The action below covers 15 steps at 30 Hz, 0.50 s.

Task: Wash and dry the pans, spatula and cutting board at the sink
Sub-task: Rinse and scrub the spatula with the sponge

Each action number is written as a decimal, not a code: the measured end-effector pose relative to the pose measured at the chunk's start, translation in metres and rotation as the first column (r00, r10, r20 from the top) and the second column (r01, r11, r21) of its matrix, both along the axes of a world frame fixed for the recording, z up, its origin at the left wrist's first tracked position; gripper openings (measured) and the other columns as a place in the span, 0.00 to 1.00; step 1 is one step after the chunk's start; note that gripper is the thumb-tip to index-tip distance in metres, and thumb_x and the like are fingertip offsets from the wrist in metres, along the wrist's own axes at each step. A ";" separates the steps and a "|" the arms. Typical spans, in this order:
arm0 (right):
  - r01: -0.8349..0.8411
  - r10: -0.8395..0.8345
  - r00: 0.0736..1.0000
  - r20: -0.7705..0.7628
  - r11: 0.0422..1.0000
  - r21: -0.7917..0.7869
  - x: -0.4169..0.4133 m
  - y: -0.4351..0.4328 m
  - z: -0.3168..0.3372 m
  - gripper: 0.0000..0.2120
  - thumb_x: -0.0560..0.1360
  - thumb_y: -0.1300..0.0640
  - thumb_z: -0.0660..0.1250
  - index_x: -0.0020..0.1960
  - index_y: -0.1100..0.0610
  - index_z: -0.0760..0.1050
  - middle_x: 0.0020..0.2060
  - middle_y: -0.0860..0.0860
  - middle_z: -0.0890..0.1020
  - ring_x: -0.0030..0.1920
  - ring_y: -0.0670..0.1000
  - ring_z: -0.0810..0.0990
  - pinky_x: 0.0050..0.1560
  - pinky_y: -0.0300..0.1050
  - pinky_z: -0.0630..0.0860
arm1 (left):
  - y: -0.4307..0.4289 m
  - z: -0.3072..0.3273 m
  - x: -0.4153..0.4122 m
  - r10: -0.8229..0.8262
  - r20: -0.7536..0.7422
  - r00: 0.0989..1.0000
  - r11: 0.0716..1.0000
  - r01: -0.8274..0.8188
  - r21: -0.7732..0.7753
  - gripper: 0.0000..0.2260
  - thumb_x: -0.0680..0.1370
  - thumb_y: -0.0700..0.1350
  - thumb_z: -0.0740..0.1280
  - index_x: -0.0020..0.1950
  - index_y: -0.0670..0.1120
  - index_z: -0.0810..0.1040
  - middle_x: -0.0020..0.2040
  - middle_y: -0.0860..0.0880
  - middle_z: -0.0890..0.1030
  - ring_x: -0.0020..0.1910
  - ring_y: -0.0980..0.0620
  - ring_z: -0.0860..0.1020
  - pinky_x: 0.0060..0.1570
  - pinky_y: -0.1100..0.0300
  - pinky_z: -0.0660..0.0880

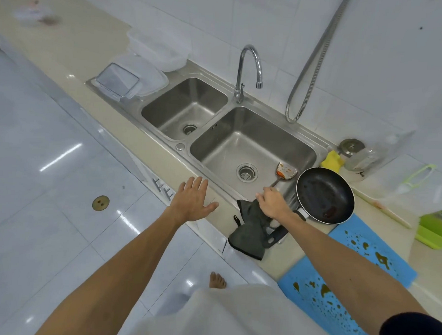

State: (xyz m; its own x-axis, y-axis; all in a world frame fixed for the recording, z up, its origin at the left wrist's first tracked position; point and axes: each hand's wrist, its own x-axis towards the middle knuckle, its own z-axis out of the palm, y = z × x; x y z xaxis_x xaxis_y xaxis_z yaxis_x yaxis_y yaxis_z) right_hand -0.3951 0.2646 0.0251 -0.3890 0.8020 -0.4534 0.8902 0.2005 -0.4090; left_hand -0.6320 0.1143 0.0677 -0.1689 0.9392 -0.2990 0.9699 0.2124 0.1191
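- One black round non-stick frying pan (324, 195), right of centre, set on the right rim of the sink, with brown residue near its lower edge and its dark handle pointing lower left under the right forearm.
- One metal spatula (287, 170) with an orange-stained blade, lying in the right basin just left of the frying pan.
- Right hand (273, 204), at centre, fingers curled tight round the end of the spatula's handle.
- One dark grey cloth (248, 232) under that wrist, draped over the counter's front edge and touching the pan handle.
- Blue flat cutting board (364, 254), lower right, spotted with brown drips; whether one sheet or two overlapping cannot be told.
- Left hand (192, 201), left of centre, spread wide and flat with fingers straight, holding nothing, over the counter's front edge.
- One stainless steel sink (267, 134) with two basins and two drains, the larger basin on the right.
- One chrome gooseneck tap (239, 73) behind the divider.
- One flexible metal hose (315, 64) hanging at upper right.
- One yellow sponge (331, 160) beside a round metal lid (351, 147), right of the sink.
- Two clear plastic containers (132, 78), upper left.
- One bare foot (218, 280) on the pale tiled floor, bottom centre.
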 end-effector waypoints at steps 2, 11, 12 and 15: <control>0.079 -0.079 0.997 -0.015 0.997 -0.026 -0.003 0.007 -0.011 0.17 0.83 0.54 0.59 0.62 0.68 0.73 0.61 0.66 0.76 0.64 0.66 0.74 0.64 0.59 0.72 | 0.013 -0.007 -0.007 -0.031 0.010 0.999 0.999 0.031 -0.006 0.38 0.79 0.68 0.52 0.80 0.42 0.54 0.80 0.41 0.57 0.78 0.39 0.54 0.76 0.43 0.55; 0.539 -0.550 0.833 -0.068 0.832 -0.132 -0.023 0.023 -0.027 0.16 0.83 0.57 0.62 0.66 0.66 0.75 0.62 0.62 0.80 0.64 0.63 0.77 0.62 0.50 0.73 | 0.083 -0.045 -0.040 -0.277 0.067 0.958 0.954 0.283 -0.103 0.37 0.78 0.68 0.50 0.79 0.44 0.56 0.79 0.40 0.58 0.77 0.39 0.57 0.74 0.43 0.58; 0.577 -0.589 0.805 -0.067 0.804 -0.143 -0.024 0.025 -0.031 0.17 0.82 0.58 0.64 0.67 0.65 0.75 0.63 0.62 0.80 0.65 0.62 0.77 0.62 0.49 0.72 | 0.093 -0.047 -0.046 -0.311 0.066 0.948 0.943 0.317 -0.106 0.39 0.77 0.69 0.48 0.78 0.44 0.56 0.78 0.40 0.59 0.76 0.39 0.58 0.74 0.43 0.59; 0.667 -0.683 0.729 -0.048 0.724 -0.177 -0.024 0.029 -0.040 0.17 0.80 0.58 0.66 0.66 0.65 0.76 0.63 0.62 0.80 0.65 0.62 0.77 0.64 0.50 0.72 | 0.121 -0.052 -0.062 -0.394 0.092 0.914 0.905 0.404 -0.137 0.43 0.72 0.71 0.43 0.78 0.43 0.56 0.79 0.40 0.58 0.77 0.39 0.57 0.75 0.42 0.58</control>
